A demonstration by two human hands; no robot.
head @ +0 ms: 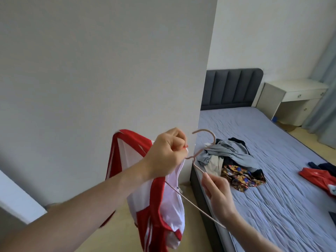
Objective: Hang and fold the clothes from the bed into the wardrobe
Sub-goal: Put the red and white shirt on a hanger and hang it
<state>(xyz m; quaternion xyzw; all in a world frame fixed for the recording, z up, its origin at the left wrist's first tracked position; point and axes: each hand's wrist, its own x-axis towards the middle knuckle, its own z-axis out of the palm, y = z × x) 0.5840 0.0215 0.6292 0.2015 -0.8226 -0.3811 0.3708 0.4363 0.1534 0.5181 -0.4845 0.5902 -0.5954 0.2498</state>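
My left hand [166,153] grips the collar of a red and white shirt [160,200], which hangs down below it. My right hand [217,190] pinches one arm of a thin pink hanger [204,142]; its hook points up between my hands and its other arm runs into the shirt. On the bed [283,179] lies a pile of clothes [234,160]: grey, dark and a colourful patterned piece. A red garment [318,179] and a dark one [323,166] lie at the bed's right edge.
A white wall corner [200,88] stands directly ahead, left of the bed. The dark padded headboard [231,88] is behind. A white desk [291,99] and a grey curtain [325,88] stand at the far right. Pale floor lies below my arms.
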